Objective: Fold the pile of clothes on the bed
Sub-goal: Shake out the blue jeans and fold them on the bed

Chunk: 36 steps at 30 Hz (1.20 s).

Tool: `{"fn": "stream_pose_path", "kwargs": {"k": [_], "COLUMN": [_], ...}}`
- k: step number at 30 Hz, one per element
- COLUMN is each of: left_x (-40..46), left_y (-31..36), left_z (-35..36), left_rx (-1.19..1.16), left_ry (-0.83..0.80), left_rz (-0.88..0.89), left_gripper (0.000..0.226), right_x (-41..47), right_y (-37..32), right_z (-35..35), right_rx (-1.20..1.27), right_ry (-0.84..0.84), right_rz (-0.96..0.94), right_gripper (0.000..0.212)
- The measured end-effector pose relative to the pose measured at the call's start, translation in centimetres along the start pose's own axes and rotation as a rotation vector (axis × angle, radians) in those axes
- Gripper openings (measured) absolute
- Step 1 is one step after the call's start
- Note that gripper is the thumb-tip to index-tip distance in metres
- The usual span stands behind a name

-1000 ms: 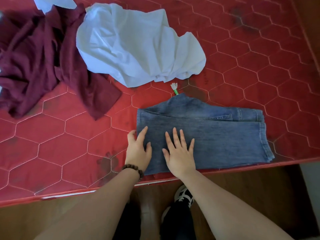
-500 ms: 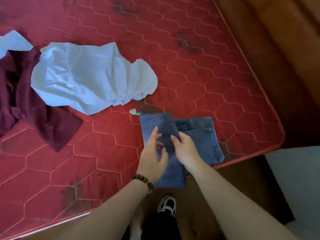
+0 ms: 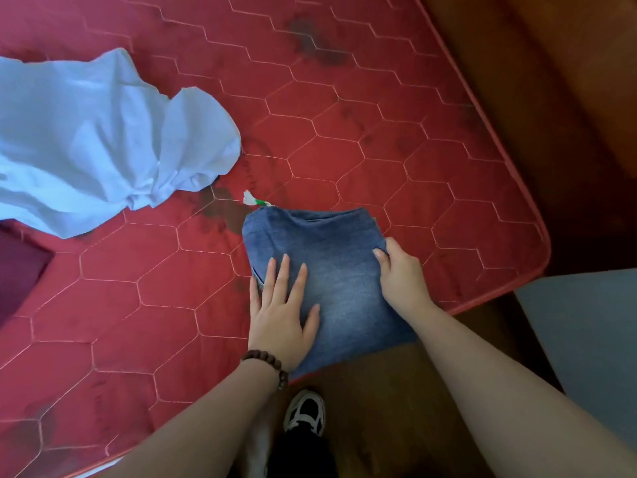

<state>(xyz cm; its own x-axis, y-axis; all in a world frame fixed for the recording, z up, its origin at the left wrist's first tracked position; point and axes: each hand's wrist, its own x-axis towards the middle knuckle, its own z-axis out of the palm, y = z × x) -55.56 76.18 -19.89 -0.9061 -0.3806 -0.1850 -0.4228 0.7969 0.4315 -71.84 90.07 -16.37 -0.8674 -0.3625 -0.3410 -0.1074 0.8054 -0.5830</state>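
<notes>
Two hands (image 3: 281, 313) (image 3: 401, 276) on one folded jeans (image 3: 339, 270)

A folded square of blue denim jeans (image 3: 331, 270) lies flat at the near edge of the red quilted mattress (image 3: 396, 139), its near end overhanging, while a crumpled pale blue garment (image 3: 103, 143) and a maroon garment (image 3: 17, 267) lie unfolded well to its left.

faded blue jeans (image 3: 331, 270), red hexagon-quilted mattress (image 3: 379, 115), pale blue shirt (image 3: 96, 139).
</notes>
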Motion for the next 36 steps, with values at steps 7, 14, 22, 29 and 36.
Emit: {"fn": "stream_pose_path", "kwargs": {"k": [7, 14, 22, 29, 36], "left_x": [1.6, 2.4, 1.0, 0.3, 1.1], "left_y": [0.7, 1.1, 3.4, 3.3, 0.7], "left_z": [0.9, 2.6, 3.4, 4.1, 2.6], "left_rx": [0.191, 0.302, 0.259, 0.289, 0.037], "left_ry": [-0.043, -0.102, -0.113, -0.172, -0.014], "left_rz": [0.031, 0.051, 0.076, 0.155, -0.155], "left_gripper": [0.072, 0.078, 0.077, 0.080, 0.060], "right_x": [1.6, 1.2, 1.8, 2.5, 2.6], "right_y": [1.8, -1.1, 1.1, 1.7, 3.0], "right_z": [0.9, 2.4, 5.8, 6.1, 3.5], "right_rx": [-0.101, -0.465, -0.711, -0.626, -0.445], "right_ry": [0.123, 0.402, 0.100, 0.112, 0.012], "right_rz": [0.016, -0.047, -0.229, -0.193, -0.241], "right_gripper": [0.020, 0.050, 0.059, 0.057, 0.064]}}
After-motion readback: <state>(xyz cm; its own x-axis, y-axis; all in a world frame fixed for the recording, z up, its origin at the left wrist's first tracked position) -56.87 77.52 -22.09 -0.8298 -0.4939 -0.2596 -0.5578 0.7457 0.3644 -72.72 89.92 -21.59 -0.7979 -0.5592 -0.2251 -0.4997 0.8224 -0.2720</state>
